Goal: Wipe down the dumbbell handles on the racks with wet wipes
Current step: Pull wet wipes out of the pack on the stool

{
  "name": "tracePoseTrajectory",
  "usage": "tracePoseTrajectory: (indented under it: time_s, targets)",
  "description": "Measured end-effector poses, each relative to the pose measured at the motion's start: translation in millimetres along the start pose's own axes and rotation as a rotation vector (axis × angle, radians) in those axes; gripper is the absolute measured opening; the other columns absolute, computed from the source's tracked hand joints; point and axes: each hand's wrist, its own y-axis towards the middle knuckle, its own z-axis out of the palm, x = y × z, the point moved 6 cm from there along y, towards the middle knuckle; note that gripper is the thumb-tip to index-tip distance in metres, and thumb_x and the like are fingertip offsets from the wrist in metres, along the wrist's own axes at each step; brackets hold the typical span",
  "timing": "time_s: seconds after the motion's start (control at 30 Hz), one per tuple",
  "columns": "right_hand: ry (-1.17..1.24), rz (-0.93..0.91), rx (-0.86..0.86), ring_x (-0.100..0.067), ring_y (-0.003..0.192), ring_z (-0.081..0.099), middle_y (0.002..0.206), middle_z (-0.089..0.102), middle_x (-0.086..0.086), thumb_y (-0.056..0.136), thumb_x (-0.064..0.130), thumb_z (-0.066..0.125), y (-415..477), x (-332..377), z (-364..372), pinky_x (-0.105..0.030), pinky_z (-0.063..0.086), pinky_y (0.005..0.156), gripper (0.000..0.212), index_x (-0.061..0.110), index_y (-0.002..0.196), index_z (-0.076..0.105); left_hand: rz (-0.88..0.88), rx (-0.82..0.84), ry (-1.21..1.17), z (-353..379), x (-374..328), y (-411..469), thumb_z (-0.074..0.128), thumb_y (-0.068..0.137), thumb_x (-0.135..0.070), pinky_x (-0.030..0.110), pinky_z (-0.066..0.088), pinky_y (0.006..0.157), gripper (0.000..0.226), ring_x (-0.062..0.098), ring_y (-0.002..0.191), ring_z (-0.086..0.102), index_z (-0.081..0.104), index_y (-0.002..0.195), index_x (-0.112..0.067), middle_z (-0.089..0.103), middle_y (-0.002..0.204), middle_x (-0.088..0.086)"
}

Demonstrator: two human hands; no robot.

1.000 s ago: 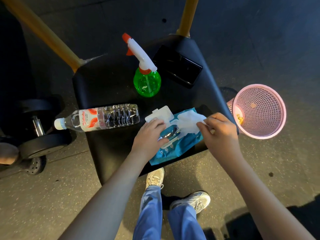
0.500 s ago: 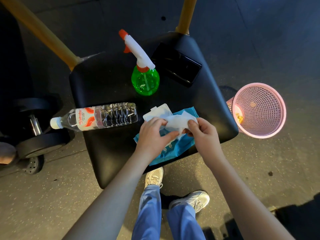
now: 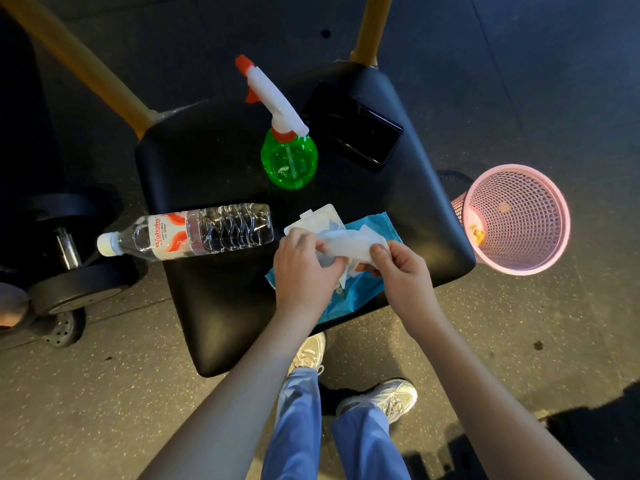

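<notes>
A white wet wipe [image 3: 349, 244] is stretched between my two hands above the blue wipe pack [image 3: 362, 291], which lies on the black padded seat [image 3: 214, 161] with its white lid [image 3: 317, 218] flipped open. My left hand [image 3: 304, 271] pinches the wipe's left end. My right hand [image 3: 398, 268] pinches its right end with thumb and fingers. A black dumbbell [image 3: 69, 271] with a metal handle [image 3: 67, 247] sits at the far left, partly cut off by the dark.
On the seat stand a green spray bottle [image 3: 289, 161] with a white and red trigger, a clear water bottle [image 3: 194, 232] lying on its side, and a black phone [image 3: 351, 128]. A pink mesh bin [image 3: 516, 220] stands on the floor to the right. Wooden posts rise behind.
My right hand drew the wipe out of the pack and towards the middle. My left hand left the pack and took the wipe's other end.
</notes>
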Motion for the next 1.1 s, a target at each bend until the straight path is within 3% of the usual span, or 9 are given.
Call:
tracePoseTrajectory:
  time_s: [0.1,0.2,0.3,0.4,0.57,0.67,0.77,0.9,1.1]
  targets:
    - [0.044,0.001,-0.023,0.001,0.069,0.058,0.082,0.064,0.006,0.100,0.021,0.042,1.4,-1.9,-0.6,-0.016,0.049,0.064,0.022,0.017,0.091,0.061,-0.111,-0.119,0.179,-12.6,1.9,-6.3,0.070,0.071,-0.056,0.031,0.034,0.086,0.048,0.016,0.100,0.040,0.050,0.090,-0.016,0.046,0.103,0.001]
    - [0.073,0.009,-0.016,0.005,0.067,0.059,0.083,0.063,0.005,0.101,0.022,0.041,1.1,-2.0,0.3,-0.013,0.050,0.062,0.023,0.015,0.093,0.061,-0.136,-0.024,0.225,-7.1,3.8,-8.0,0.057,0.079,-0.064,0.030,0.026,0.091,0.046,0.017,0.108,0.039,0.057,0.090,-0.020,0.044,0.106,-0.003]
    - [0.090,0.023,0.002,0.007,0.066,0.058,0.083,0.062,0.005,0.101,0.022,0.040,-0.1,-1.8,2.0,-0.011,0.049,0.060,0.023,0.015,0.093,0.061,-0.077,0.029,0.155,0.1,-1.1,-8.4,0.058,0.082,-0.058,0.024,0.019,0.088,0.043,0.015,0.113,0.036,0.063,0.103,-0.021,0.043,0.113,-0.003]
    - [0.087,0.034,-0.005,0.007,0.066,0.057,0.084,0.061,0.004,0.101,0.022,0.041,0.5,-2.4,-0.3,-0.011,0.048,0.062,0.023,0.018,0.090,0.061,-0.022,0.087,0.058,7.2,-8.5,-4.8,0.062,0.085,-0.047,0.023,0.023,0.091,0.037,0.014,0.113,0.035,0.069,0.106,-0.018,0.047,0.113,-0.004]
    - [0.051,0.050,0.000,-0.004,0.075,0.056,0.084,0.060,0.003,0.100,0.021,0.043,-0.3,-2.5,-1.9,-0.019,0.048,0.068,0.023,0.019,0.086,0.061,0.097,0.047,0.068,8.1,-15.7,-1.6,0.069,0.085,-0.030,0.026,0.025,0.084,0.019,0.019,0.101,0.045,0.074,0.090,-0.012,0.058,0.097,-0.002]
    - [-0.078,-0.003,-0.092,-0.013,0.076,0.056,0.082,0.063,0.003,0.100,0.022,0.045,0.1,-1.3,-6.7,-0.028,0.048,0.068,0.023,0.021,0.084,0.062,0.117,0.003,0.127,7.1,-18.5,-2.5,0.072,0.082,-0.026,0.031,0.029,0.084,0.014,0.021,0.097,0.048,0.074,0.084,-0.012,0.060,0.091,-0.001]
    - [-0.130,-0.062,-0.211,-0.008,0.064,0.052,0.077,0.063,0.002,0.099,0.021,0.047,-0.2,5.1,-19.4,-0.024,0.044,0.058,0.023,0.016,0.083,0.063,0.104,-0.036,0.178,3.1,-15.8,-0.5,0.074,0.080,-0.024,0.034,0.030,0.084,0.012,0.022,0.097,0.049,0.075,0.081,-0.012,0.060,0.090,0.000]
    - [-0.222,-0.158,-0.316,-0.010,0.061,0.051,0.072,0.061,-0.003,0.097,0.021,0.051,4.5,18.0,-47.6,-0.027,0.043,0.058,0.021,0.013,0.081,0.062,0.069,-0.009,0.242,-2.0,-1.8,-0.8,0.071,0.083,-0.028,0.035,0.032,0.087,0.014,0.019,0.099,0.046,0.074,0.086,-0.014,0.058,0.092,-0.002]
    - [-0.385,-0.281,-0.421,-0.015,0.066,0.051,0.071,0.054,0.006,0.095,0.015,0.051,1.3,36.6,-67.7,-0.033,0.041,0.062,0.004,0.020,0.096,0.052,0.115,0.014,0.358,-0.1,3.8,-7.0,0.071,0.083,-0.027,0.033,0.035,0.082,0.012,0.019,0.096,0.048,0.074,0.082,-0.015,0.059,0.090,-0.002]
